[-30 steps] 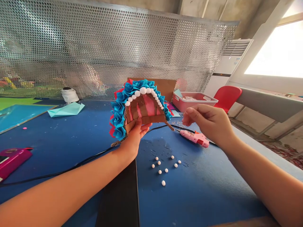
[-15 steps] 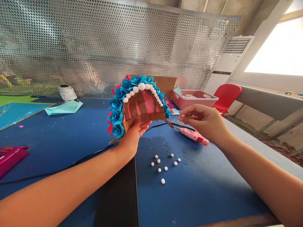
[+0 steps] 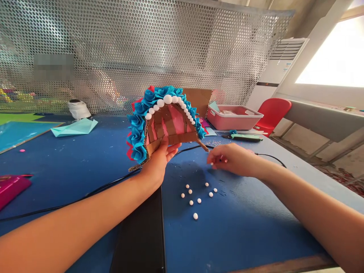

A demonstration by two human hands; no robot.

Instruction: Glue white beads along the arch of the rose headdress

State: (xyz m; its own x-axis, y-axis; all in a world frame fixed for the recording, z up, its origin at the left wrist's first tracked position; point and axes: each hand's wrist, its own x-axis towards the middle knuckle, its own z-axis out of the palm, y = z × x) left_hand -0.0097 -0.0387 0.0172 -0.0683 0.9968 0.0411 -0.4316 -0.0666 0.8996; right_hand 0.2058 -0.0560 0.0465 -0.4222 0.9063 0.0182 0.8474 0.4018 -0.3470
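Note:
My left hand [image 3: 158,161] grips the lower edge of a cardboard arch [image 3: 174,127], thumb inside it, holding it up off the table. Blue paper flowers [image 3: 137,137] cover its outer rim, with bits of red behind them. Along the front curve runs a row of white balls [image 3: 167,99], largest at the top. My right hand [image 3: 231,160] is low over the table, just right of the arch's right end, its fingertips pinching a small white ball [image 3: 212,164]. Several loose white balls [image 3: 191,203] lie below on the table. The pink glue gun is mostly hidden by my right hand.
A pink basket [image 3: 234,120] stands at the back right, near a green-handled tool [image 3: 247,138]. Black cable [image 3: 99,187] crosses the blue table [image 3: 244,227]. On the left lie a folded turquoise paper [image 3: 74,128] and a magenta object [image 3: 13,189]. Perforated metal sheeting [image 3: 122,45] rises behind.
My right hand has moved down and slightly left with the small white ball, now covering the glue gun. The arch stays in my left hand, nearly unmoved.

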